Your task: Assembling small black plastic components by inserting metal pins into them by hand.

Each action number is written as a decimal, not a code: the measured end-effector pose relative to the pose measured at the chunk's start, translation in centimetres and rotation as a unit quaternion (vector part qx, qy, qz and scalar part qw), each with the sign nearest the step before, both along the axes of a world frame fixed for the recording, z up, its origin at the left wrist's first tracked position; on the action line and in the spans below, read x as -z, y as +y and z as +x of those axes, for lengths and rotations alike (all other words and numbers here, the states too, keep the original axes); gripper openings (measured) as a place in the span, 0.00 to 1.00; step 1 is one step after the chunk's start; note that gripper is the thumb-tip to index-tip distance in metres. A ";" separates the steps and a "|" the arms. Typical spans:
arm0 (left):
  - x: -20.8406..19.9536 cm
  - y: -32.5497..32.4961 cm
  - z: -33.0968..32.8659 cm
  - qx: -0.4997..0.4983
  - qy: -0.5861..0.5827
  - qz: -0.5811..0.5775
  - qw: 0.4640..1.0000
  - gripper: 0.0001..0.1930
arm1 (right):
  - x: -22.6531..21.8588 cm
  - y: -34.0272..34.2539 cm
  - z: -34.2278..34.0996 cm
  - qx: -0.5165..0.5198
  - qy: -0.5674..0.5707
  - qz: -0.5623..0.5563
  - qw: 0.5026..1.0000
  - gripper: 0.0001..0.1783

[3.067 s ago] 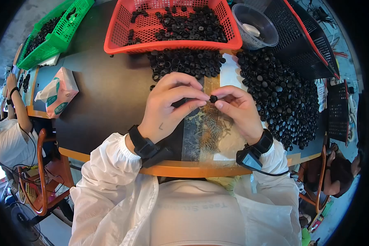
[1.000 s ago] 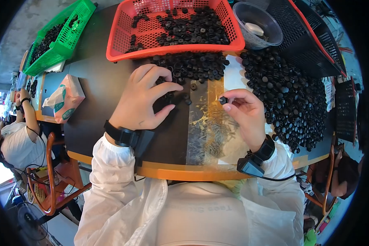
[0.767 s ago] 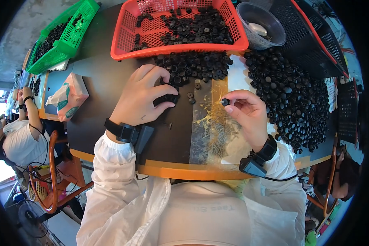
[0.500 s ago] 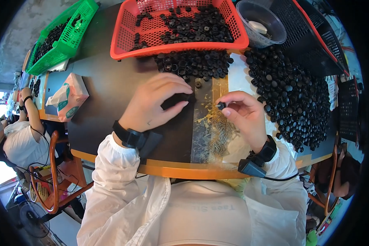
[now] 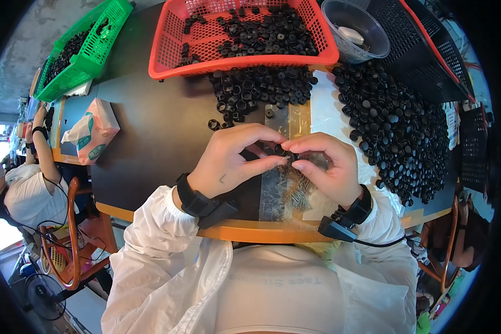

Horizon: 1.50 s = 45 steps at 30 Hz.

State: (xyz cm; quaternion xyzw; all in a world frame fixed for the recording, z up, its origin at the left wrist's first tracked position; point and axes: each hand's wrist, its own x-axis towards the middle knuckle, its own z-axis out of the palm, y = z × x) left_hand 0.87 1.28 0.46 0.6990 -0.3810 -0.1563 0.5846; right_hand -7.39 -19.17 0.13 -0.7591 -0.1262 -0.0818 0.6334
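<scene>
My left hand and my right hand meet fingertip to fingertip above the table strip. A small round black cap is pinched between my left thumb and fingers. Against it, my right thumb and forefinger grip another small black piece; the fingers partly hide both. Below the hands lies a heap of thin metal screws or pins. Hollow black caps and round pieces with centre holes form a loose pile beyond my hands. To the right spreads a large mound of shiny black caps.
A red basket holding black pieces stands at the back, beside a clear plastic tub and a black crate. At left are a tissue box and a green basket. Another person sits at far left.
My left hand has moved from the loose pile toward my right hand and now pinches a cap. My right hand has shifted slightly left. Several caps have spread leftward from the pile.
</scene>
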 end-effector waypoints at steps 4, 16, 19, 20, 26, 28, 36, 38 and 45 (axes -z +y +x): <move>0.4 -0.2 0.1 -0.017 -0.025 0.001 1.000 0.15 | 0.0 -0.4 -0.1 0.011 -0.018 -0.060 0.998 0.15; 0.6 0.1 0.3 0.001 -0.081 -0.005 0.997 0.17 | -0.7 0.1 -0.1 0.074 0.002 -0.100 0.992 0.14; 0.5 0.0 0.3 0.002 -0.079 -0.002 0.997 0.17 | -0.7 0.1 -0.1 0.064 -0.022 -0.124 0.990 0.14; 0.5 0.0 0.3 0.002 -0.078 -0.002 0.997 0.17 | -0.7 0.2 -0.1 0.068 -0.026 -0.125 0.989 0.14; 0.5 0.1 0.2 0.003 -0.074 0.006 0.997 0.17 | -0.7 0.2 -0.2 0.070 -0.020 -0.126 0.989 0.14; 0.4 0.0 0.1 -0.002 -0.074 -0.001 0.997 0.17 | -0.6 0.6 -0.4 0.086 0.018 -0.085 0.993 0.13; 0.6 -0.4 -0.7 -0.007 -0.012 -0.039 0.999 0.16 | -0.5 0.2 -0.5 0.072 0.038 -0.016 0.997 0.12; 0.7 -0.6 -1.1 -0.011 0.010 -0.044 0.999 0.16 | -0.4 0.2 -0.6 0.067 0.051 0.013 0.996 0.12; 1.0 -0.8 -1.4 -0.042 0.028 -0.074 0.996 0.15 | -0.5 0.2 -0.5 0.045 -0.008 -0.009 0.999 0.12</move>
